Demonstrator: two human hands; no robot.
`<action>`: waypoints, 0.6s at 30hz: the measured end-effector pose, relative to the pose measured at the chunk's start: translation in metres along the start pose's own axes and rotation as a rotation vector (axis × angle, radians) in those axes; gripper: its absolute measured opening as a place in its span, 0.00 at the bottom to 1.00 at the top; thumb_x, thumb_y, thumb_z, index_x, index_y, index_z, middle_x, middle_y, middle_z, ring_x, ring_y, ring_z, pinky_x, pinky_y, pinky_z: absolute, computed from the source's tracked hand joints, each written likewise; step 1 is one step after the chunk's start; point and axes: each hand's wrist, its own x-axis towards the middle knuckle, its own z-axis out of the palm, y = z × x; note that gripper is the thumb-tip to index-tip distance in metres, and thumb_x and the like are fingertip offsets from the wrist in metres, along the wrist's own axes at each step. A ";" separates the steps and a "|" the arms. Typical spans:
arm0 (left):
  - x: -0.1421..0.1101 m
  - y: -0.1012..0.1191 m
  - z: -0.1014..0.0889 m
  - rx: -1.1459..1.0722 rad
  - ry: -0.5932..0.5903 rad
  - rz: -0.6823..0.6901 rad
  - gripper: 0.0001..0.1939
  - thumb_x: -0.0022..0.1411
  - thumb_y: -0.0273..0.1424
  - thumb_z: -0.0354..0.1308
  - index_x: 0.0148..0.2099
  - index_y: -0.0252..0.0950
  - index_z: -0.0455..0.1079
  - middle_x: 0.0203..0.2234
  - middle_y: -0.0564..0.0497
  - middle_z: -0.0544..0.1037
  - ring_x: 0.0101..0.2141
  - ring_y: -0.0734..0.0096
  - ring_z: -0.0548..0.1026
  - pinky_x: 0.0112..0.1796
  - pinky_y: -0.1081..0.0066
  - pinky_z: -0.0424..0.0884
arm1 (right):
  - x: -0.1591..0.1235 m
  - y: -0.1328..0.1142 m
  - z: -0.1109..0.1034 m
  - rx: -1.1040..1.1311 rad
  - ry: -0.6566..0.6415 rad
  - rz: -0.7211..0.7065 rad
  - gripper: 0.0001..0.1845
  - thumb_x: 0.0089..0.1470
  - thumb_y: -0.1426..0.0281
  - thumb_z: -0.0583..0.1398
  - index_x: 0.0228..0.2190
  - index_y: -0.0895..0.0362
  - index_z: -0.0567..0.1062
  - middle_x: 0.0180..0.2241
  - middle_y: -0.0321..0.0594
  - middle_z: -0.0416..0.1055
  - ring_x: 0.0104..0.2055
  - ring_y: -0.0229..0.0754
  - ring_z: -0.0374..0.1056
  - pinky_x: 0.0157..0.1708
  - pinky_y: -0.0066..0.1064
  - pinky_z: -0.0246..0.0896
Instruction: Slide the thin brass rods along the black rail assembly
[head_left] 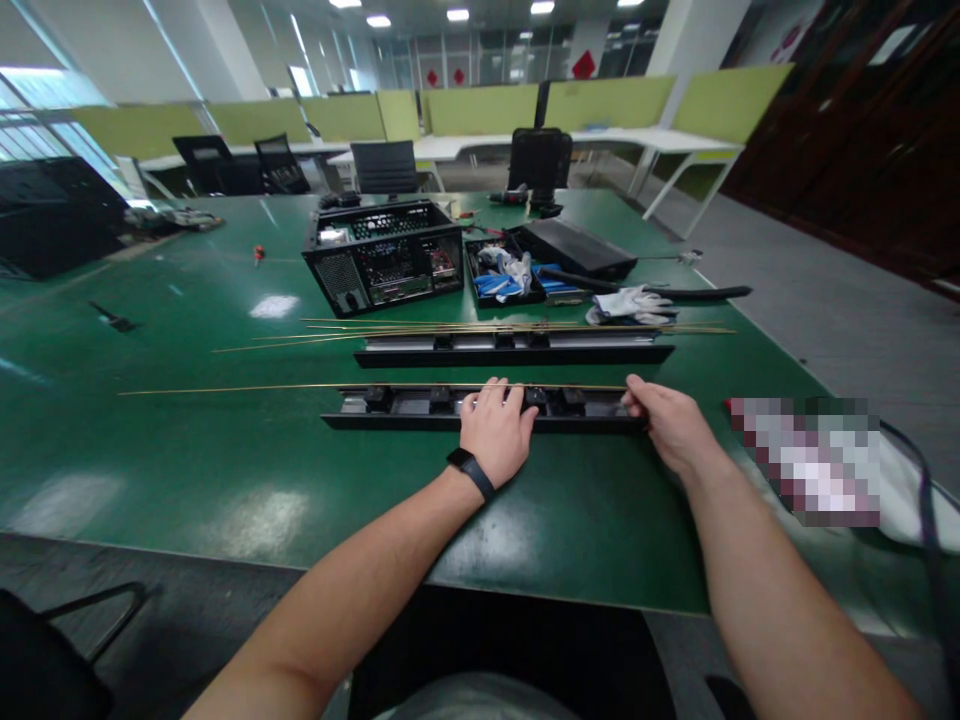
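Note:
A long black channel rail [405, 424] lies crosswise on the table before me, with several black blocks [379, 399] inside its silvery trough. Along its far edge runs a thin brass-coloured rod [240, 388], reaching well past the rail's left end. My left hand [496, 432] rests over the middle of the rail, fingers extended across it to the far edge. At the right end, my right hand [667, 415] is closed, thumb and forefinger pinched on the rod's end. The fingertips partly hide the contact.
Behind lies a second black rail [517, 356] with several loose rods [315, 337] along it. Farther back stand an open computer case [405, 265], a tray with gloves [504, 275] and a black panel [577, 245]. A pale bag [911, 495] lies at the right.

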 end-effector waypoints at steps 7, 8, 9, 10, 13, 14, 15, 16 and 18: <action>0.000 0.000 -0.001 -0.005 -0.007 -0.005 0.18 0.83 0.40 0.54 0.67 0.42 0.75 0.71 0.40 0.78 0.74 0.53 0.70 0.67 0.49 0.69 | 0.003 -0.005 0.000 0.080 0.110 0.039 0.26 0.49 0.49 0.79 0.25 0.55 0.76 0.21 0.35 0.68 0.22 0.33 0.60 0.20 0.25 0.52; 0.000 0.000 -0.002 -0.006 -0.006 -0.005 0.18 0.83 0.40 0.55 0.67 0.42 0.75 0.71 0.41 0.78 0.74 0.53 0.70 0.67 0.49 0.69 | 0.005 -0.006 -0.002 0.121 0.161 0.047 0.24 0.51 0.53 0.78 0.24 0.54 0.74 0.21 0.35 0.68 0.22 0.33 0.60 0.19 0.24 0.51; 0.000 0.000 -0.002 -0.007 -0.007 -0.005 0.18 0.83 0.40 0.55 0.67 0.42 0.75 0.71 0.41 0.78 0.74 0.53 0.70 0.67 0.49 0.69 | 0.007 -0.008 -0.004 0.160 0.220 0.056 0.22 0.52 0.58 0.77 0.24 0.54 0.73 0.21 0.34 0.67 0.21 0.32 0.59 0.18 0.23 0.50; 0.000 0.000 -0.002 -0.008 -0.007 -0.006 0.18 0.83 0.40 0.55 0.67 0.42 0.75 0.71 0.41 0.78 0.74 0.53 0.70 0.67 0.49 0.69 | 0.009 -0.010 -0.006 0.194 0.285 0.067 0.20 0.54 0.62 0.75 0.24 0.54 0.72 0.22 0.33 0.67 0.21 0.31 0.58 0.18 0.23 0.49; 0.000 0.000 -0.003 -0.012 -0.011 -0.007 0.18 0.83 0.40 0.55 0.66 0.42 0.75 0.71 0.40 0.78 0.74 0.53 0.70 0.67 0.49 0.69 | 0.013 -0.017 -0.015 0.240 0.481 0.115 0.17 0.59 0.70 0.69 0.24 0.54 0.69 0.23 0.32 0.66 0.20 0.31 0.57 0.16 0.23 0.46; 0.000 0.000 -0.003 -0.013 -0.011 -0.006 0.18 0.83 0.40 0.55 0.66 0.42 0.75 0.71 0.40 0.78 0.74 0.53 0.70 0.67 0.49 0.69 | 0.014 -0.019 -0.018 0.241 0.533 0.131 0.16 0.60 0.72 0.67 0.24 0.54 0.68 0.23 0.32 0.66 0.20 0.31 0.56 0.15 0.23 0.46; 0.000 0.000 -0.003 -0.014 -0.012 -0.006 0.18 0.83 0.40 0.55 0.66 0.42 0.75 0.71 0.41 0.78 0.74 0.53 0.70 0.67 0.49 0.69 | 0.014 -0.021 -0.021 0.239 0.581 0.143 0.16 0.62 0.73 0.65 0.24 0.54 0.68 0.23 0.32 0.66 0.20 0.31 0.56 0.15 0.23 0.46; 0.000 0.000 -0.003 -0.015 -0.014 -0.007 0.18 0.83 0.40 0.54 0.67 0.42 0.75 0.71 0.41 0.78 0.74 0.53 0.70 0.67 0.49 0.69 | 0.015 -0.022 -0.025 0.236 0.625 0.153 0.16 0.63 0.74 0.64 0.24 0.53 0.68 0.24 0.32 0.66 0.21 0.31 0.56 0.15 0.24 0.46; 0.000 0.000 -0.004 -0.016 -0.018 -0.010 0.18 0.83 0.40 0.54 0.67 0.42 0.75 0.71 0.40 0.78 0.74 0.53 0.69 0.67 0.49 0.68 | 0.016 -0.022 -0.034 0.226 0.702 0.157 0.17 0.64 0.75 0.62 0.24 0.53 0.67 0.24 0.34 0.65 0.22 0.32 0.56 0.15 0.24 0.46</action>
